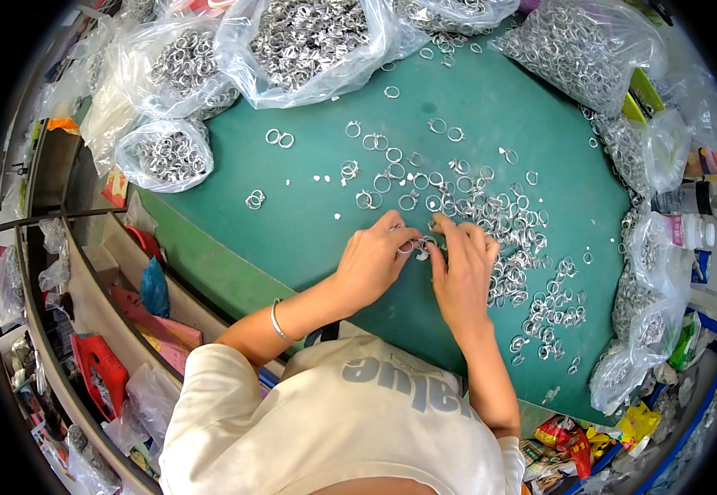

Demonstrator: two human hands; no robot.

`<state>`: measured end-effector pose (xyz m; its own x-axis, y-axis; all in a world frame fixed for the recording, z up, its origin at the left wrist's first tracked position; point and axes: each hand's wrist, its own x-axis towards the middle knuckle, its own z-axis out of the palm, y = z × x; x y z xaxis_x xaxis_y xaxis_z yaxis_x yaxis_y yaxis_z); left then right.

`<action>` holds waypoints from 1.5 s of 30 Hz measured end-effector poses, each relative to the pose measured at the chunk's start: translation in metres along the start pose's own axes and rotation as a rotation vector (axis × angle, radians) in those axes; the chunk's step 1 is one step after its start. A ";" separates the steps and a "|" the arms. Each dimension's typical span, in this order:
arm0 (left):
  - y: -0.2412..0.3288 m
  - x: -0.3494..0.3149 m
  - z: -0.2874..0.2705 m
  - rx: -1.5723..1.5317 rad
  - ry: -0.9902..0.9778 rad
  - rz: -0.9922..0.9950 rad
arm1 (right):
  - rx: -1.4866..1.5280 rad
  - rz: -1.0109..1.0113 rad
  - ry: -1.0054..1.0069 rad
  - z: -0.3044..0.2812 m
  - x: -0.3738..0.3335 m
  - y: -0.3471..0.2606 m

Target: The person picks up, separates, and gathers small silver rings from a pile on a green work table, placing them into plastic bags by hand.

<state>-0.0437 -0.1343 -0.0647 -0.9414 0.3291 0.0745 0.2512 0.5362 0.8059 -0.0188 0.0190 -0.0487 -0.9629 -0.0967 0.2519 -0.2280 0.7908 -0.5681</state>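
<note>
My left hand (372,261) and my right hand (464,271) meet over the middle of a green table mat (292,239). Between my left thumb and fingertips a silver-coloured ring (406,247) is pinched. My right thumb and forefinger close on another ring (430,242), right beside the first; the fingers partly hide both. Just past and to the right of my right hand, many loose rings (523,221) lie spread in a heap. A few rings (279,138) lie apart at the left, some in overlapping pairs. Small white flakes (338,216) dot the mat.
Plastic bags full of rings line the far edge, among them a large open bag (253,89) and a smaller open bag (130,172). More filled bags (573,54) run down the right side. Open drawers (119,247) stand at the left, and snack packets (565,441) lie lower right.
</note>
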 end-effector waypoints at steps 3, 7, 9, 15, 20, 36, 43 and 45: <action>-0.002 -0.005 -0.001 -0.119 0.069 0.008 | 0.091 0.025 0.036 0.003 -0.002 0.002; 0.007 -0.011 -0.005 -0.210 0.177 0.069 | 0.532 0.357 0.089 -0.003 -0.012 0.006; 0.008 -0.012 -0.007 -0.297 0.176 0.040 | 0.645 0.405 0.097 -0.005 -0.012 0.004; 0.003 -0.010 -0.009 -0.545 0.076 -0.157 | 0.964 0.540 -0.021 -0.013 -0.011 -0.007; 0.006 -0.010 -0.011 -0.497 0.004 -0.209 | 0.848 0.540 -0.038 -0.014 -0.015 -0.002; 0.001 0.000 0.006 0.011 0.000 0.043 | -0.253 0.281 -0.038 -0.059 -0.024 0.010; -0.005 0.007 0.005 -0.356 -0.099 -0.098 | -0.222 0.008 0.037 -0.024 0.017 0.035; 0.002 0.014 -0.012 -0.801 -0.303 -0.517 | -0.215 -0.051 -0.046 -0.021 0.013 0.046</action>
<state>-0.0593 -0.1376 -0.0550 -0.7672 0.4474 -0.4596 -0.5036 0.0237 0.8636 -0.0386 0.0666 -0.0552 -0.9576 -0.1638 0.2370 -0.2456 0.8942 -0.3742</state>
